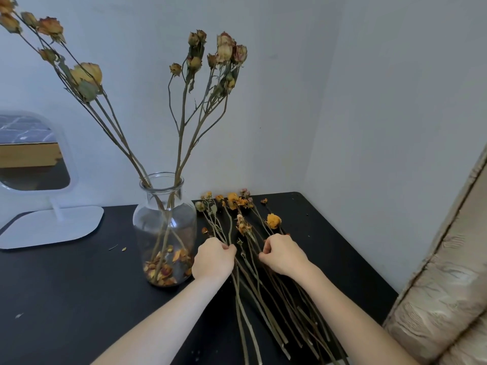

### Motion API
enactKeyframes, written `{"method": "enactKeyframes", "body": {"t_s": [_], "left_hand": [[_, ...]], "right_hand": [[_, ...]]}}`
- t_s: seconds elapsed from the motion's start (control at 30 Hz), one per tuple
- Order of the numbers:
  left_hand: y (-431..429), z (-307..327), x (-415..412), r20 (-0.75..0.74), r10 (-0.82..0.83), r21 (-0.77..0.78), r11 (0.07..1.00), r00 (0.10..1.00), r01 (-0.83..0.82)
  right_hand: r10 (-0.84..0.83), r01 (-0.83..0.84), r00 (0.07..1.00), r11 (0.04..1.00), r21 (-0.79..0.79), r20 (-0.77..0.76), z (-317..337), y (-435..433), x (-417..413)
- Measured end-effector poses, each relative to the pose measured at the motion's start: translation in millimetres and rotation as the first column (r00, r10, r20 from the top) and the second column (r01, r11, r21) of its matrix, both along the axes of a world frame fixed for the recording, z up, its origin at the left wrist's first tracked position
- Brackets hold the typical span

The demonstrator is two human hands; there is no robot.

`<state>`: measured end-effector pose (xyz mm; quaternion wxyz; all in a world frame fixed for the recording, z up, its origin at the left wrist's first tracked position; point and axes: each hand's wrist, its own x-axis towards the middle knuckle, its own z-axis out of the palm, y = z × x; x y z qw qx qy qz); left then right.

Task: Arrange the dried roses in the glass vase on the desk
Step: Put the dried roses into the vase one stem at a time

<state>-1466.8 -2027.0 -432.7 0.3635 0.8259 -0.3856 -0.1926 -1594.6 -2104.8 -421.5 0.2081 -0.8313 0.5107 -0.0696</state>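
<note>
One white-framed mirror (34,154) at the left edge of the frame, standing on the black desk (66,299). Just right of it, at centre left, the glass vase (147,225), upright, with two sprays of dried roses already in: one spray (87,75) leaning toward the upper left corner, the other spray (224,51) rising near upright at upper centre. Fallen petals (168,267) heaped inside on the vase bottom. Task judged under way but far from finished, with more stems flat on the desk than in the glass.

Left hand (213,258) at lower centre, just beside the vase's right wall, fingers curled round a few stems at the left side of the pile. Loose roses (274,221) fanned out under and beyond both hands, orange and yellow heads toward the back wall at centre frame, cut ends toward the bottom edge. Right hand (283,255) right of centre, fingertips pinching stems on the right side of the same pile. Both grips roughly mid-length on the stems, heads ahead of the knuckles.

Left to do, by the look of it: gathering, lifting and standing these in the vase. Pale quilted upholstery (448,285) at the right edge.
</note>
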Motion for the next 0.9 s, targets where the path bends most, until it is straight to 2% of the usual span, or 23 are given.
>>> {"method": "enactKeyframes", "body": {"t_s": [0.27, 0.4, 0.57, 0.7, 0.9], "left_hand": [[-0.3, 1.9, -5.7, -0.229, -0.027, -0.172, 0.985, 0.973, -0.013], [-3.3, 9.2, -11.0, -0.319, -0.085, -0.231, 0.973, 0.944, 0.009], [-0.9, 23.8, -18.3, -0.336, -0.199, -0.311, 0.946, 0.92, 0.091], [4.1, 35.6, -20.8, -0.284, -0.267, -0.38, 0.913, 0.921, 0.148], [28.9, 57.9, -16.2, -0.084, -0.375, -0.503, 0.816, 0.923, 0.286]], "right_hand": [[-0.027, 0.028, 0.997, 1.0, -0.009, 0.07, 1.4, -5.3, -6.7], [-0.05, 0.05, 0.973, 0.999, 0.004, 0.225, 11.5, -7.7, -10.0], [-0.107, 0.118, 0.906, 0.993, -0.001, 0.409, 28.0, -8.0, -13.4], [-0.164, 0.201, 0.813, 0.98, -0.005, 0.558, 37.9, -8.4, -16.5], [-0.195, 0.275, 0.689, 0.962, -0.003, 0.698, 48.8, -8.4, -20.9]]}}
